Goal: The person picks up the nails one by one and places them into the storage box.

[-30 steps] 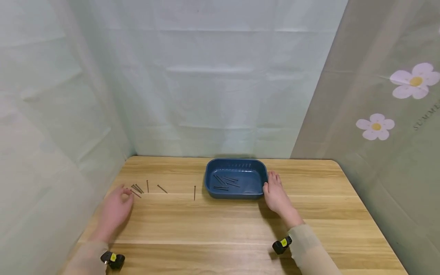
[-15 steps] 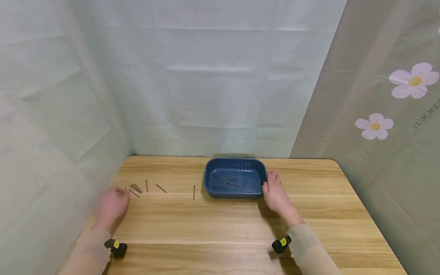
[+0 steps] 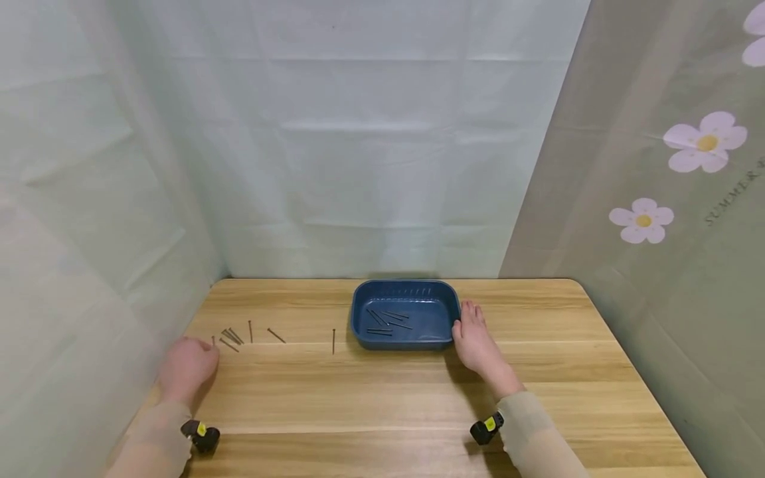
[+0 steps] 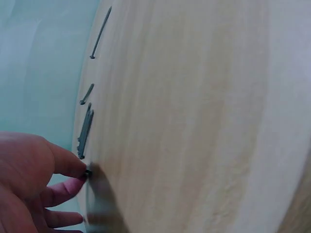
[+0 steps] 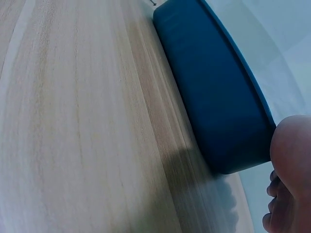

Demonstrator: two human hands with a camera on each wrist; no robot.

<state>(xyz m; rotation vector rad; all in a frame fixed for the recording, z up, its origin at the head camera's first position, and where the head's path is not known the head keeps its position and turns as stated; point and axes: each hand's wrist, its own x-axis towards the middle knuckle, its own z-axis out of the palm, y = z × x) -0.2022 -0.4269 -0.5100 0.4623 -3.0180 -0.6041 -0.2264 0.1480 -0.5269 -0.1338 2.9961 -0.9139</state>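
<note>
At the table's left side, my left hand [image 3: 188, 364] pinches a nail [image 4: 88, 172] between thumb and forefinger; most of that nail is hidden by the fingers. Just beyond it lies a small bunch of dark nails [image 3: 232, 336], with a single nail [image 3: 251, 331] and a slanted nail [image 3: 276, 335] further right. Another nail [image 3: 333, 341] lies alone left of the blue tray [image 3: 404, 344]. Several nails [image 3: 388, 322] are inside the tray. My right hand [image 3: 476, 340] rests against the tray's right end with straight fingers, the thumb at its rim.
The wooden table [image 3: 346, 411] reaches back to a pale cloth [image 3: 370, 166] hanging behind it. Cloth also hangs along the left and right sides, the right one [image 3: 642, 292] printed with flowers. The tray stands close to the back edge.
My left hand has drawn slightly left and toward me, its fingers closing on a nail at the left end of the row. The right hand stays at the tray. The head view has shifted slightly.
</note>
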